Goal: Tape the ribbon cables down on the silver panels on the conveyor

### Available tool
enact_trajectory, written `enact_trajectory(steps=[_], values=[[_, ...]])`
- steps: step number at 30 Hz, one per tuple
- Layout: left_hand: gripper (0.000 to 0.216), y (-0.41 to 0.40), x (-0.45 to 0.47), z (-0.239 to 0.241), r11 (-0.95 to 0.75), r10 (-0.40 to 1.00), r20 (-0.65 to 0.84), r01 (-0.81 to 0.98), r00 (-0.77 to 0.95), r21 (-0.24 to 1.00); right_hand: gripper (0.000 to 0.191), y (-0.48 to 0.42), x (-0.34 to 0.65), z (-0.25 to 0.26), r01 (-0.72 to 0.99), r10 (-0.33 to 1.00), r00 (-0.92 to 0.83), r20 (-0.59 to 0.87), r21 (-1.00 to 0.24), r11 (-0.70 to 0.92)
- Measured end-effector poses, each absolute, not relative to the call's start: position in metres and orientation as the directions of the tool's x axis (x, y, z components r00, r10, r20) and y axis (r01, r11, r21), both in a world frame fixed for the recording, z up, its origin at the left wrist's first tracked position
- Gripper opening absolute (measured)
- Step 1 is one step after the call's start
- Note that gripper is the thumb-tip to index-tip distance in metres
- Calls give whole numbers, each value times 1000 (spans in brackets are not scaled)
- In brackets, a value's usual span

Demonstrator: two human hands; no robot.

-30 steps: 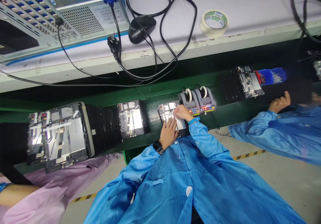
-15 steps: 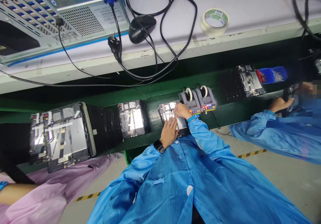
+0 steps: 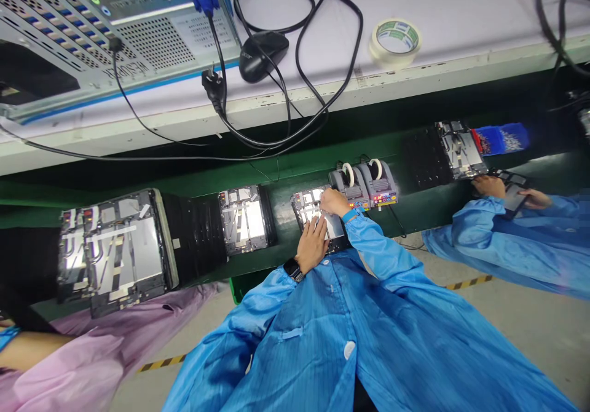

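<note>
- The left hand (image 3: 312, 244), with a black smartwatch (image 3: 290, 269) on its wrist, lies flat with the fingers together. It rests on the near half of an opened flat device with a silver inner plate and black frame (image 3: 304, 206).
- The device sits on the dark green surface (image 3: 415, 212), directly in front of the person in the blue coat.
- The right hand (image 3: 332, 202) is curled over the device's far right corner, fingertips bent down onto it. At this size I cannot tell whether they pinch a strip of tape or only press.
- A pair of grey tape dispensers with white rolls (image 3: 353, 186) stands side by side, just beside the right hand.
- Progress, as a judgement: the device is open with its inner plate bare and no back cover on. The work at the corner looks under way rather than finished, and closing the device is left.
- A second opened device of the same kind (image 3: 243, 218) lies to the left on the same surface. A larger one (image 3: 115, 252) lies further left, near a pink sleeve (image 3: 92, 350).
- To the right, a co-worker's hands (image 3: 488, 186) in blue sleeves hold another dark device, near a blue parts bin (image 3: 500, 138).
- On the white shelf above lie a black computer mouse (image 3: 262, 55) and a roll of pale masking tape (image 3: 395, 37).
</note>
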State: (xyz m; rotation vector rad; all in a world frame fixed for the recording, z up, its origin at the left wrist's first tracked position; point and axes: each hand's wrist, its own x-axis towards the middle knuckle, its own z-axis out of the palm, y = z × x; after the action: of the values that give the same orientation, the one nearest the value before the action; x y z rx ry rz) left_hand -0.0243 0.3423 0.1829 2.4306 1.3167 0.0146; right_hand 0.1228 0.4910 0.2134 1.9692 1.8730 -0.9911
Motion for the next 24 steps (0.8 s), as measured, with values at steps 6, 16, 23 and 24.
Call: enact_trajectory(steps=[6,16,23,24], values=[[66,342,-24,183,-495,807,-161,800,568,337,47,491,115,218,968,826,-33,-563,-224,-114],[66,343,-24,183,-495,806,-165,801,568,335,63,480,96,233,953,818,-48,-573,-271,-134],[68,346,-27,188,-467,813,-170,798,557,380,67,470,140,223,939,825,135,-548,-196,-283],[69,348,-28,190,-442,832,-163,811,531,384,69,467,144,219,937,827,148,-543,-189,-292]])
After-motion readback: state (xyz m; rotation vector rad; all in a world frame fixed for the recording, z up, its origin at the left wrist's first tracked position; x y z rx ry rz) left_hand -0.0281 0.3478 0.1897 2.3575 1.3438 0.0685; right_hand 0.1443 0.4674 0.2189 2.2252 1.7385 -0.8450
